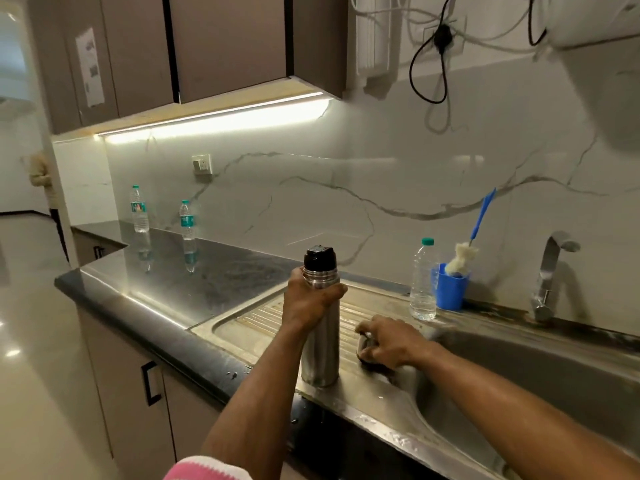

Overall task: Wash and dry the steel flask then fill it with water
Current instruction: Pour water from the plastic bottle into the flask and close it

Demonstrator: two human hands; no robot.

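The left hand was wrapped round the upper body of the steel flask, just below its black stopper, holding it upright on the ribbed draining board at the near left of the sink. The right hand, a little to the right and apart from the flask, was curled over a small rounded piece on the board, likely the flask's cup lid, though most of it was hidden.

The step appeared to be opening the flask for washing. Doing it well would mean keeping the base flat on the ribs while the black stopper was unscrewed, and leaving the loose piece where it could not roll into the basin.

Farther right, by the wall, stood a plastic water bottle touching a blue cup that held a bottle brush. The tap rose beyond. Two more bottles stood far left on the dark counter. The near bottle and cup crowded the path from the board to the tap.
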